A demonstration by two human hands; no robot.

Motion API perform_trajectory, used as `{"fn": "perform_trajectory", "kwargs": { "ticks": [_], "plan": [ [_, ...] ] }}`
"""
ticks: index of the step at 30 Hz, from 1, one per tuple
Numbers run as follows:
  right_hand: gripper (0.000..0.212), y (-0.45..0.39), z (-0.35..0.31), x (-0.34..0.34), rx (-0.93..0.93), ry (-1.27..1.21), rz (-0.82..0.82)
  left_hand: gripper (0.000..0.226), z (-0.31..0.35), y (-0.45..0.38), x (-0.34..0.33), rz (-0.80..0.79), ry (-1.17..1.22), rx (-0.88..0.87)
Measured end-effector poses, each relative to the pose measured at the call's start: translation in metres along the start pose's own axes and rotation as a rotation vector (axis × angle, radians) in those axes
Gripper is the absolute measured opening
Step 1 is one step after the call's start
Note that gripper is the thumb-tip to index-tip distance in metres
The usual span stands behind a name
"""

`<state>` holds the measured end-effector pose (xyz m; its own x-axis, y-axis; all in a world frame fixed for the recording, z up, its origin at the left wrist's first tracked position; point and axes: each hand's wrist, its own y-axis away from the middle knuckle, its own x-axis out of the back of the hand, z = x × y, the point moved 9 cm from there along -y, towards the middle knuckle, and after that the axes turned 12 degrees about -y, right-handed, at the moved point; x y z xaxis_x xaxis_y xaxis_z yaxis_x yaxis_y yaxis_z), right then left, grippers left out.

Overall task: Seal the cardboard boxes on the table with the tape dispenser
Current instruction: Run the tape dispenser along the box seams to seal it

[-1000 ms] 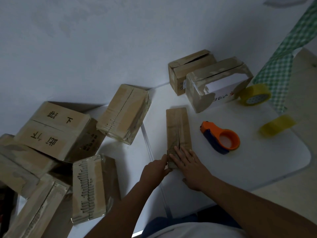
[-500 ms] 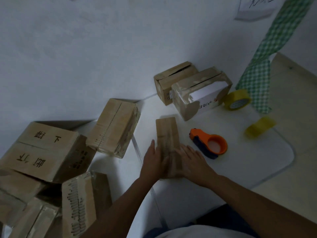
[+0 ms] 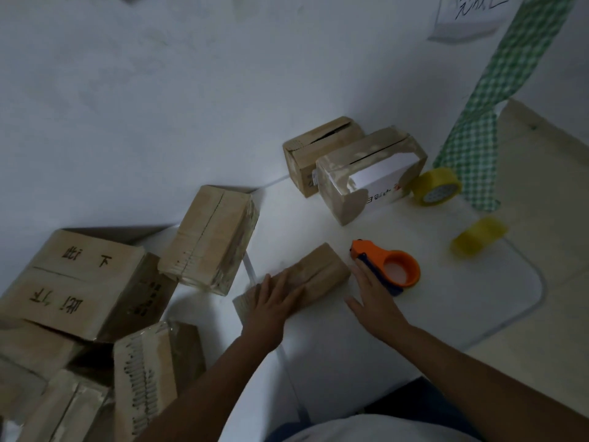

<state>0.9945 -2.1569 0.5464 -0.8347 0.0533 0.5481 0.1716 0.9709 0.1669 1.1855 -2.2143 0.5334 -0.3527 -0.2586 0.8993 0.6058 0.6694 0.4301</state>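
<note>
A small flat cardboard box (image 3: 318,272) lies slantwise on the white table (image 3: 462,307). My left hand (image 3: 271,301) rests flat on its near end with the fingers spread. My right hand (image 3: 373,298) is off the box, fingers straight, and hovers just beside the orange tape dispenser (image 3: 392,266), its fingertips at the blue body. The dispenser lies on the table to the right of the box. Two open-topped boxes, one plain (image 3: 315,148) and one with a white label (image 3: 366,180), stand at the back against the wall.
Several taped boxes are piled at the left (image 3: 73,288), and another box (image 3: 210,237) leans by the wall. Two yellow tape rolls, one upright (image 3: 436,186) and one near the table edge (image 3: 478,237), lie at the right. A green checked cloth (image 3: 490,106) hangs at the far right.
The small box has been turned from lengthwise to slanting. My right hand left the box and moved right toward the tape dispenser; my left hand stays on it.
</note>
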Motion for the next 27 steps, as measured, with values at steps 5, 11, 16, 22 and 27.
{"fn": "perform_trajectory", "kwargs": {
  "ticks": [5,11,16,22,27],
  "plan": [
    [0.069,-0.026,-0.013,-0.02,-0.027,0.077,-0.137,0.078,-0.001,0.018,-0.008,-0.002,0.034,-0.034],
    [0.077,-0.025,-0.003,-0.047,-0.207,-0.086,-0.315,0.08,0.006,0.026,-0.03,-0.014,0.079,0.026],
    [0.06,0.021,0.003,-0.029,-0.257,-0.297,-0.11,0.077,0.003,0.015,-0.032,0.089,0.092,0.018],
    [0.055,0.012,0.004,-0.018,-0.212,-0.216,-0.079,0.076,0.009,0.007,-0.026,0.156,0.112,0.026],
    [0.057,0.002,0.005,-0.034,-0.246,-0.119,-0.181,0.077,0.018,0.009,-0.028,0.078,0.136,0.079]
  ]
}}
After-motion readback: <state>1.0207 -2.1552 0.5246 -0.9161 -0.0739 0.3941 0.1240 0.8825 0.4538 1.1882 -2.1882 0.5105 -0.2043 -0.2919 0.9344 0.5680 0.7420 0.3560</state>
